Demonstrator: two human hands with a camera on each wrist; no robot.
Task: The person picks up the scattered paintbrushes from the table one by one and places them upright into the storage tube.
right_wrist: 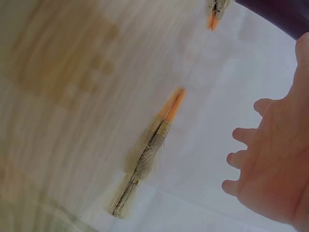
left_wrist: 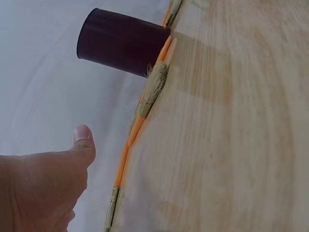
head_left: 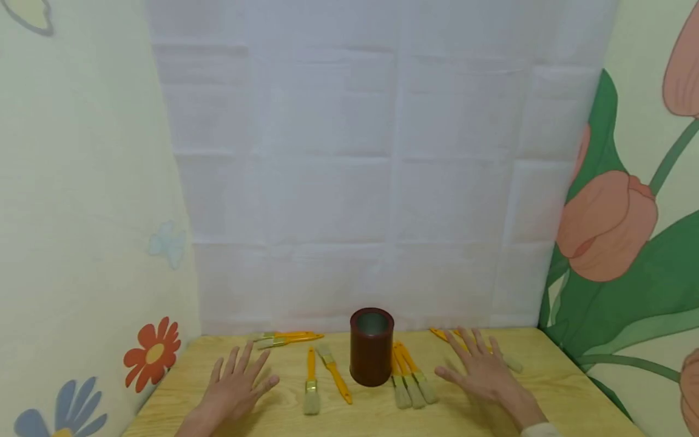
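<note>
Over the desk [head_left: 349,423], I've got left grip [head_left: 233,383] and right grip [head_left: 485,371] spread apart, empty; dark cup [head_left: 371,357] sits between brushes [head_left: 311,387], probably so either side reaches it.

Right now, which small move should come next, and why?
I would probably move the empty right hand towards the three brushes beside the cup: they lie together, close to that hand in the head view, and no brush shows in the cup.
</note>
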